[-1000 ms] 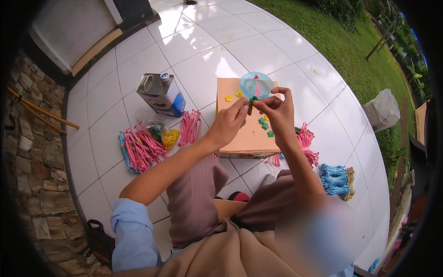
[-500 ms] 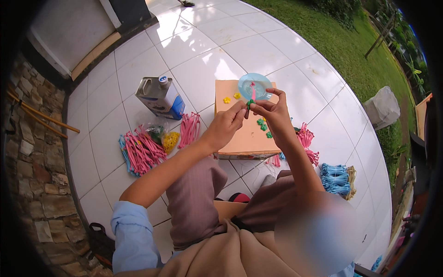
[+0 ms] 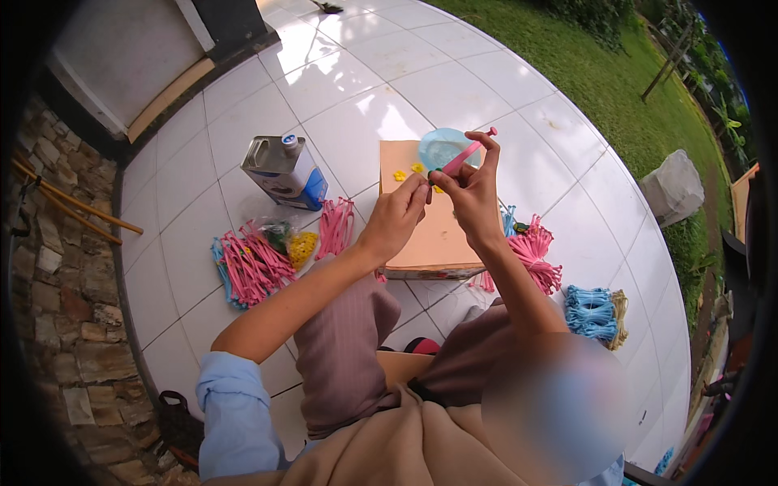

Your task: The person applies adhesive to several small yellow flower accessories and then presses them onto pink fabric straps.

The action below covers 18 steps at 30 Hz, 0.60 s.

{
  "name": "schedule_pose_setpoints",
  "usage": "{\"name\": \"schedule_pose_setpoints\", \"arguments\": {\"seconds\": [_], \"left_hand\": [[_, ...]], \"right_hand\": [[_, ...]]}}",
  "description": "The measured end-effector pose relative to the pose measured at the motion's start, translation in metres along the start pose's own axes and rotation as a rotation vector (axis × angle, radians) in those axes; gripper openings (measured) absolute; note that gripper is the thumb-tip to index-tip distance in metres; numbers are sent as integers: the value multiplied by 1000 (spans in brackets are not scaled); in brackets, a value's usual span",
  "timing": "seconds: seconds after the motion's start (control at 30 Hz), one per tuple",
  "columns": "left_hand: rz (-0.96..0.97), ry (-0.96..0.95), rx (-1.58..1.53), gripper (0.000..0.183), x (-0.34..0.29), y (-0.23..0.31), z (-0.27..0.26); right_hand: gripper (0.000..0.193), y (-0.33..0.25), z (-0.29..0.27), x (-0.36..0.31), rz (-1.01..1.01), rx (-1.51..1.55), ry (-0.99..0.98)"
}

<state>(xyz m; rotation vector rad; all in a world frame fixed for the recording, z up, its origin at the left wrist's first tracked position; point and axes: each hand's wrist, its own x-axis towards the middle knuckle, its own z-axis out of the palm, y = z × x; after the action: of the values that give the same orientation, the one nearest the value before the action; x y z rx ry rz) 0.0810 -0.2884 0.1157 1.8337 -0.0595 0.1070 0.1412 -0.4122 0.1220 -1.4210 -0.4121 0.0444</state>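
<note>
Pink strip: held slantwise above the cardboard box, its knobbed upper end (image 3: 492,131) raised past the fingers toward the upper right; its lower end is hidden at the fingertips.
Green piece: pinched where both hands meet, at the lower end of the pink strip (image 3: 463,158); whether the green piece (image 3: 435,174) is threaded onto it cannot be told.
Right hand: closed by thumb and fingers on the strip, the right hand (image 3: 472,201) being held over the box's right side.
Left hand: thumb and fingertips of the left hand (image 3: 395,215) are pressed together on the green piece, just beside the right thumb.
Yellow flowers: laid on the box top, near its far edge (image 3: 399,175).
Plate: a pale blue plate (image 3: 429,143) is set at the far edge of the cardboard box (image 3: 433,243), partly covered by the right hand.
Left floor: pink bundles (image 3: 255,263), a bag of yellow pieces (image 3: 302,247) and a metal can (image 3: 284,180) are placed there.
Right floor: pink (image 3: 532,255), blue (image 3: 587,314) and beige bundles (image 3: 618,320) are laid out.
</note>
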Motion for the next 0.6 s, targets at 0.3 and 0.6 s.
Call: {"name": "schedule_pose_setpoints", "arguments": {"seconds": [0.3,0.6], "left_hand": [[122,54,157,22,-17,-7,-79],[-39,-8,463,18,-38,-34,-151]], "right_hand": [[58,-4,38,20,54,82,-30],[56,52,97,3,149,-175,144]]}}
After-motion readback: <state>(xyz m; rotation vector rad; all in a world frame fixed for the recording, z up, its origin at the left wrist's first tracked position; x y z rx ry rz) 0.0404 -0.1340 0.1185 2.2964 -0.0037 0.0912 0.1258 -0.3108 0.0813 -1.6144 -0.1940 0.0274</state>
